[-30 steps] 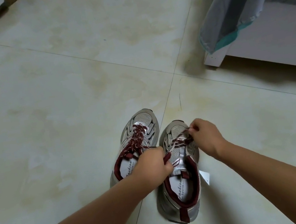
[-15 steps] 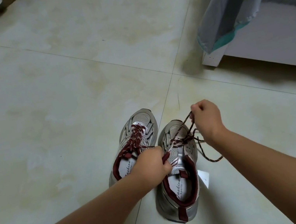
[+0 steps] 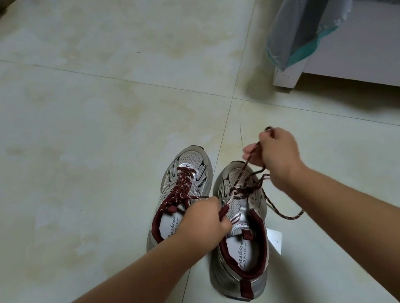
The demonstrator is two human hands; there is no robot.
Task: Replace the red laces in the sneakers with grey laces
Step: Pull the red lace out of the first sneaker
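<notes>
Two sneakers at 6 o'clock: left sneaker [image 3: 187, 192] and right sneaker [image 3: 242, 244], both silver-grey with pale mesh toes, black line accents and dark red collars; white insoles bear dark script lettering. Red laces [image 3: 183, 185] on the left sneaker are maroon flecked with white; the loosened red lace [image 3: 279, 209] of the right sneaker shows the same speckled pattern. A white tag [image 3: 276, 240] lies at the right sneaker's 3 o'clock. Floor tiles [image 3: 83, 117] are pale cream-green, mottled with yellowish blotches and thin dark grout lines. At 2 o'clock, grey-blue cloth [image 3: 306, 3] with a teal hem hangs over white furniture [image 3: 375, 55].
</notes>
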